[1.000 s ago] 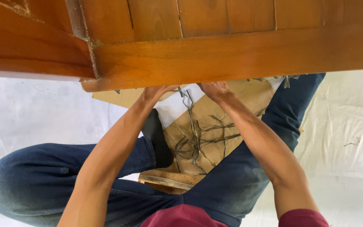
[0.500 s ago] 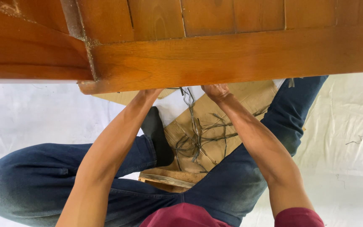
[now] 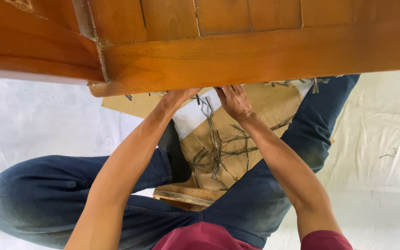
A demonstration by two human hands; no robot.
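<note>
Wooden frame point(image 3: 237, 55) lies directly above both hands, left hand point(image 3: 178, 97) and right hand point(image 3: 234, 101).

Light: bright, even daylight; source not seen.
Glare: white floor sheet point(image 3: 33, 120) nearly washed out; soft sheen noted on wood frame point(image 3: 255, 51).
Shadows: faint, diffuse; darker under frame edge where left hand point(image 3: 178, 96) and right hand point(image 3: 235, 101) are placed.
Focus: sharp throughout; no motion blur observed.
Distortion: slight wide-angle bending at edges.
</note>
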